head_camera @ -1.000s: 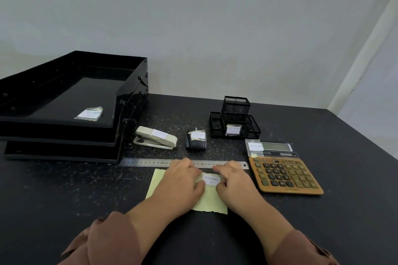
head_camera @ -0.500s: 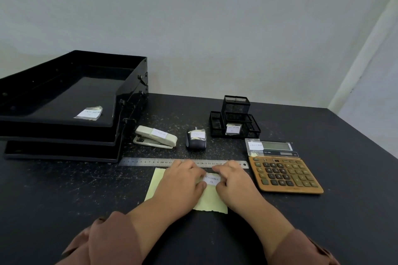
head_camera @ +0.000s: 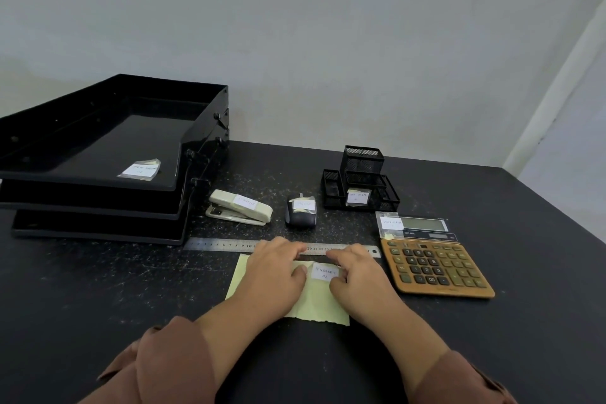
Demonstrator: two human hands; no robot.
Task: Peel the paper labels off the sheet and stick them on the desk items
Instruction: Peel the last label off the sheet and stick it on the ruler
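Note:
A pale yellow backing sheet (head_camera: 314,302) lies flat on the black desk near me. One white handwritten paper label (head_camera: 324,272) sits on its upper part, between my hands. My left hand (head_camera: 275,275) rests palm-down on the sheet's left half, thumb pressing next to the label. My right hand (head_camera: 355,275) curls over the label's right edge, with fingertips and thumb touching it. A steel ruler (head_camera: 223,244) lies just beyond my fingers, partly hidden by them and with no label visible on it.
Labelled items stand behind the ruler: a stacked black paper tray (head_camera: 98,147) at the left, a cream stapler (head_camera: 241,211), a small black gadget (head_camera: 301,215), a mesh organiser (head_camera: 360,179) and an orange calculator (head_camera: 433,267) at the right. A wall rises behind the desk.
Both hands stay in almost the same place on the sheet. The right fingers have shifted slightly at the label's edge, so a little more of the label shows.

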